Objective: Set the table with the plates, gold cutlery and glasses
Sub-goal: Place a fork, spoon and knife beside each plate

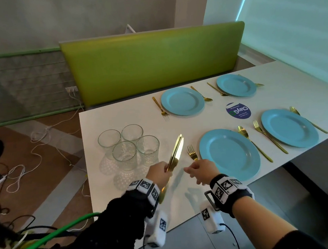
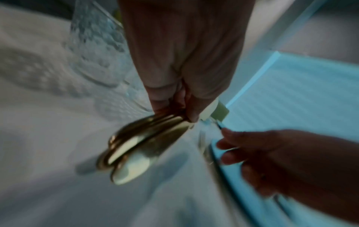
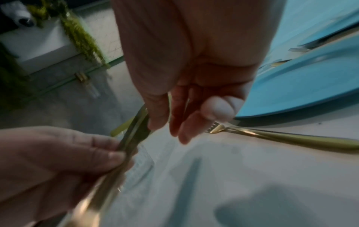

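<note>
Left hand (image 1: pixel 160 169), fingers clamped on a bundle of slim gold knives (image 1: pixel 176 153) angled up-right at frame centre over the white desk (image 1: pixel 118 116); right hand (image 1: pixel 200 169), fingers loosely apart, lies just right of them, nearer the round blue plate (image 1: pixel 229 154).

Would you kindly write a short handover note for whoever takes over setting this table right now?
Left hand grips a bundle of gold knives above the table. Right hand holds nothing, fingers pointing toward the knives.
Four blue plates are laid, each with a fork and a spoon beside it. Four glasses stand clustered near the table's left edge.
Done: plates, forks, spoons. Left: a knife at each plate, a glass at each place.
</note>
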Demonstrator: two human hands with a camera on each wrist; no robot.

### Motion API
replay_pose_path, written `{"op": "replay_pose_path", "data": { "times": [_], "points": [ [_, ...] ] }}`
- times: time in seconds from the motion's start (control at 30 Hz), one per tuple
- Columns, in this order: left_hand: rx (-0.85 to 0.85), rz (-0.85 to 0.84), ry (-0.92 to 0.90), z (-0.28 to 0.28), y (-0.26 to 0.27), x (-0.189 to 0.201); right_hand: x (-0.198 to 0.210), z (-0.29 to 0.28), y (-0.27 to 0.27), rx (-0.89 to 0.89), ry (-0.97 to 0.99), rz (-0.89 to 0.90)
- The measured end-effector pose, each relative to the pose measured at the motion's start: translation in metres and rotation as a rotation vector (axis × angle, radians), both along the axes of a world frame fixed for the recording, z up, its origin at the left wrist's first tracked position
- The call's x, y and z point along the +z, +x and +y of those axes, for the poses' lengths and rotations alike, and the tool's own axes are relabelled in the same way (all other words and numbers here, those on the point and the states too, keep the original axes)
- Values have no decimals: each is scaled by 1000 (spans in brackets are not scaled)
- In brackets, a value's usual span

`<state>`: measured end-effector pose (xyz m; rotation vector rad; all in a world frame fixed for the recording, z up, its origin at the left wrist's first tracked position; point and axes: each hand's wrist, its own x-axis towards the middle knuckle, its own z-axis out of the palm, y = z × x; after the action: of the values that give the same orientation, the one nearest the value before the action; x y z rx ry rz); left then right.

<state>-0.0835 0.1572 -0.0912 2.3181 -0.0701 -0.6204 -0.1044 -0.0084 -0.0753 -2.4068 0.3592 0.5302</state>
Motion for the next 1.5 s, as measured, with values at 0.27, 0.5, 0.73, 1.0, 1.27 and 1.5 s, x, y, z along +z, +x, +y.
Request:
{"op": "replay_pose_path", "data": {
  "times": [0.27, 0.5, 0.73, 1.0, 1.27, 1.5],
  "points": [
    [189, 104, -390, -37, 6, 9, 13, 1, 4, -265, 512, -21],
    [278, 163, -442, -49, 4, 4, 3, -8, 4, -341, 437, -98],
    [462, 113, -441, -45, 23, 9, -13, -24, 7, -241, -74, -98],
    [506, 128, -479, -42, 34, 8, -34, -12, 11, -72, -402, -8],
    [496, 139, -466, -38, 36, 2, -43, -8, 16, -145, -336, -18],
    [498, 147, -470, -36, 35, 4, -44, -11, 12, -251, -250, -25]
  ]
}}
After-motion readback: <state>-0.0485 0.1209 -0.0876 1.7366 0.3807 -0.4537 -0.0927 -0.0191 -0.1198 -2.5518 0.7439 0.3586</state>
